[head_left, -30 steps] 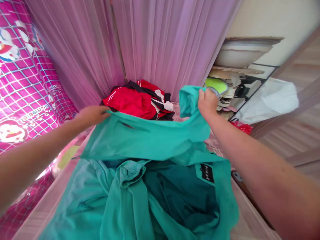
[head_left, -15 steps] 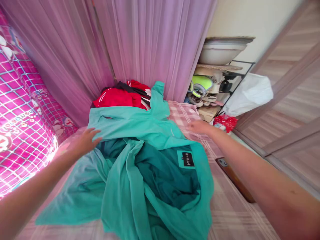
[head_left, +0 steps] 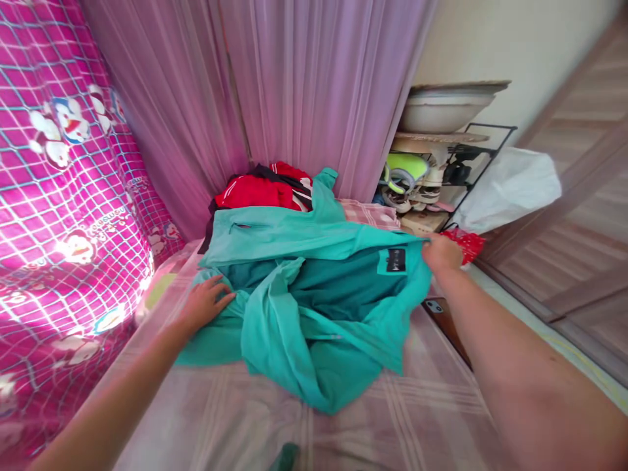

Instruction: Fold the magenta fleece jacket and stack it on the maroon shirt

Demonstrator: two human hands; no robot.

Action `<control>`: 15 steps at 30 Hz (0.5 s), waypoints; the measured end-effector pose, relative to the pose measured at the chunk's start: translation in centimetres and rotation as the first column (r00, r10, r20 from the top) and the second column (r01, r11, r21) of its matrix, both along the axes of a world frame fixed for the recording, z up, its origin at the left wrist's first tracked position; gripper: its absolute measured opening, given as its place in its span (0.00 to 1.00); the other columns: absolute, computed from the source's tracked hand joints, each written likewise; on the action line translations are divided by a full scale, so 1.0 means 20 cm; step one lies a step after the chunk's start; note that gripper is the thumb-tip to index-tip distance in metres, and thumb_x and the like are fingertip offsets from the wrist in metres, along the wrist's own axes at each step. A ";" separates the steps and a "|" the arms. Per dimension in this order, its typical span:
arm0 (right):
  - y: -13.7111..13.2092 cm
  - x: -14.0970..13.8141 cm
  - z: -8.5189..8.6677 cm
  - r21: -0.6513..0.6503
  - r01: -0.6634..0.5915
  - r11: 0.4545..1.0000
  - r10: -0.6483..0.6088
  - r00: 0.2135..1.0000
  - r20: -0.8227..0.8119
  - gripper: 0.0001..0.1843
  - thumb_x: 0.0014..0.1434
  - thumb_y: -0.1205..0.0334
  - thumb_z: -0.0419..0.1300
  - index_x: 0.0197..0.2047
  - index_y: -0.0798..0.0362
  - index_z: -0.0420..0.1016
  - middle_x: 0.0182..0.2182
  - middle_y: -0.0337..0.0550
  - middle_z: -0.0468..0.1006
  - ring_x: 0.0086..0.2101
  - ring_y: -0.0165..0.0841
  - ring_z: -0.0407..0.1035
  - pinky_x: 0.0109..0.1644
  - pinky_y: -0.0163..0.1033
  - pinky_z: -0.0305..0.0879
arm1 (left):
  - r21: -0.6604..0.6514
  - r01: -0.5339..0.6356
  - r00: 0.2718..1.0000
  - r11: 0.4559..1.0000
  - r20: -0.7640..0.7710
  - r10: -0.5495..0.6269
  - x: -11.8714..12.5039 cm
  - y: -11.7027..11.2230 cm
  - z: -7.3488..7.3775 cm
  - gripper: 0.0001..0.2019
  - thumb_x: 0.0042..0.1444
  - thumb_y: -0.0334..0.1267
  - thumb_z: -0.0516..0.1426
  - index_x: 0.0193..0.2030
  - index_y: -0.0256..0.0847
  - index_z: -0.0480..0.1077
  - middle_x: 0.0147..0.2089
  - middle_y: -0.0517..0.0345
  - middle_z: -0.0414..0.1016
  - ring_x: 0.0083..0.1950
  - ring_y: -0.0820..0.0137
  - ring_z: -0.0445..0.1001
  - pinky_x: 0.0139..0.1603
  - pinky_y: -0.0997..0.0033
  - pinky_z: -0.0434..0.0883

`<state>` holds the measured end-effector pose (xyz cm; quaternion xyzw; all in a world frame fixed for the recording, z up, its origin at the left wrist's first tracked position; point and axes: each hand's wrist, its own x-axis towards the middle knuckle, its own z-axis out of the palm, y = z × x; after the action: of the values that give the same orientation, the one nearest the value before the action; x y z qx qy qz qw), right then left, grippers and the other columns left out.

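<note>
Your left hand (head_left: 206, 304) lies flat and open on the left edge of the teal shirt (head_left: 314, 307), which is crumpled on the checked bed (head_left: 392, 418). Your right hand (head_left: 441, 254) pinches the shirt's right edge beside its black label (head_left: 395, 260). Red clothes (head_left: 258, 191) lie behind, touching the shirt.

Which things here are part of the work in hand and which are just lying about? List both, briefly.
In hand: teal garment; left hand flat on it; right hand gripping its edge.

Lying about: red clothes pile; phone; shoe rack; white bag; pink curtain.
</note>
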<state>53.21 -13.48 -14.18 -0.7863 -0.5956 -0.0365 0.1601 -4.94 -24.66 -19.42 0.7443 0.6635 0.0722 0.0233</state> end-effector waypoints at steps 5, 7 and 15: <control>0.00 -0.20 0.08 -0.073 -0.040 0.997 0.044 0.998 0.049 0.36 0.58 0.66 0.52 0.70 0.58 0.59 0.62 0.63 0.68 0.57 0.55 0.66 0.54 0.55 0.66 | -0.014 0.033 0.996 0.999 0.082 -0.032 0.10 -0.06 -0.04 0.26 0.64 0.54 0.46 0.55 0.40 0.73 0.64 0.46 0.70 0.63 0.57 0.69 0.65 0.54 0.64; -0.11 -0.37 0.05 -0.066 -0.238 0.969 0.242 0.968 0.059 0.32 0.58 0.64 0.52 0.67 0.54 0.65 0.63 0.56 0.67 0.59 0.51 0.65 0.58 0.54 0.64 | -0.023 0.048 0.992 0.999 0.118 -0.045 0.06 -0.04 -0.06 0.27 0.64 0.54 0.45 0.55 0.39 0.74 0.62 0.46 0.73 0.63 0.57 0.70 0.66 0.56 0.63; -0.65 -0.63 -0.16 -0.372 -0.451 0.811 0.480 0.877 -0.016 0.37 0.59 0.43 0.57 0.66 0.54 0.67 0.65 0.58 0.65 0.63 0.54 0.60 0.61 0.57 0.62 | 0.118 -0.291 0.955 0.950 0.092 0.281 -0.27 0.08 -0.12 0.29 0.59 0.50 0.51 0.64 0.38 0.65 0.66 0.44 0.67 0.65 0.52 0.67 0.65 0.53 0.63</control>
<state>40.65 -26.50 -17.44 -0.6302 -0.7718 0.0839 -0.0083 -10.43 -23.06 -21.72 0.6370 0.7569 0.1454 -0.0114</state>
